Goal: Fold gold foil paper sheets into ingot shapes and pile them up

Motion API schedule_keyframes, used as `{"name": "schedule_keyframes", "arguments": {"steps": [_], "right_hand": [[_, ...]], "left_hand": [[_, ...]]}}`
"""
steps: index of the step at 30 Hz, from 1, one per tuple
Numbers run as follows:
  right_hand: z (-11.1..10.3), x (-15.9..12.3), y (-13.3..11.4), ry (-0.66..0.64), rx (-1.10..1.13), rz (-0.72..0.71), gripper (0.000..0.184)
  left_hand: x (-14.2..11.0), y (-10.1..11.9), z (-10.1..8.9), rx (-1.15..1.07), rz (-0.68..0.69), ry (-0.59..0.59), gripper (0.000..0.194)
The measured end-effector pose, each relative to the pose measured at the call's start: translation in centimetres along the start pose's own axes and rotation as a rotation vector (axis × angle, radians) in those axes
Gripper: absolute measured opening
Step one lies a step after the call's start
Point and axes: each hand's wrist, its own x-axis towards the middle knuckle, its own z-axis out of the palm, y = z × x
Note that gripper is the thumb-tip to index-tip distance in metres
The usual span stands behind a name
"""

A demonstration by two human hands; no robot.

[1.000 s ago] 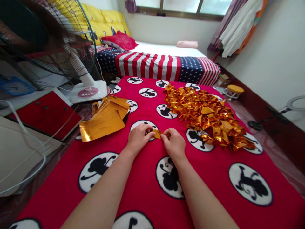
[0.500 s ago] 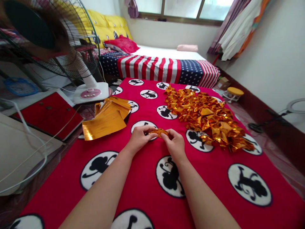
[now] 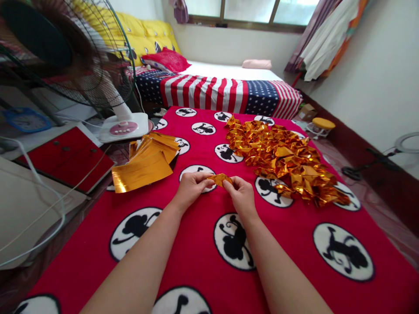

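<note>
Between both hands is a small folded piece of gold foil paper (image 3: 220,179), held over the red cloth with monkey pictures (image 3: 183,231). My left hand (image 3: 193,188) pinches its left end between thumb and fingers. My right hand (image 3: 240,192) grips the right end, its thumb laid on the near side. To the right lies a heap of folded gold foil pieces (image 3: 281,157). A fanned stack of flat gold foil sheets (image 3: 144,172) rests at the cloth's left edge.
A standing fan (image 3: 121,124) is at the left, near a red panel (image 3: 65,157) and a white cable (image 3: 42,183). Behind the cloth stands a bed with a flag-patterned cover (image 3: 209,93). A yellow-topped stool (image 3: 323,124) and a cardboard box (image 3: 307,112) sit by the right wall.
More of the folded foil's surface shows between my fingers, and my right thumb has shifted slightly on it. The heap and the sheets stay as they were.
</note>
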Motion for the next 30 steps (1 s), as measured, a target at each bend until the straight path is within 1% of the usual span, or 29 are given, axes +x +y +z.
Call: {"name": "schedule_keyframes", "arguments": {"steps": [4, 8, 13, 18, 24, 27, 30], "right_hand": [[-0.1, 0.0, -0.1, -0.005, 0.004, -0.009, 0.03], [-0.1, 0.0, -0.2, 0.0, 0.019, -0.016, 0.028], [-0.1, 0.1, -0.2, -0.036, 0.057, -0.012, 0.025], [-0.4, 0.4, -0.1, -0.121, 0.125, -0.033, 0.026], [-0.9, 0.4, -0.1, -0.269, 0.192, 0.014, 0.025], [-1.0, 0.4, 0.0, -0.313, 0.185, 0.028, 0.026], [-1.1, 0.4, -0.1, -0.337, 0.207, 0.025, 0.027]], "left_hand": [[0.0, 0.0, 0.0, -0.019, -0.018, 0.0, 0.025], [-0.1, 0.4, -0.3, -0.072, -0.042, -0.054, 0.03], [-0.1, 0.9, -1.2, -0.158, -0.168, -0.126, 0.037], [0.0, 0.9, -2.4, -0.196, -0.235, -0.248, 0.031], [-0.1, 1.7, -3.3, -0.179, -0.271, -0.411, 0.026], [-0.2, 2.0, -3.5, -0.183, -0.312, -0.462, 0.025], [-0.3, 1.9, -3.5, -0.184, -0.34, -0.472, 0.025]]}}
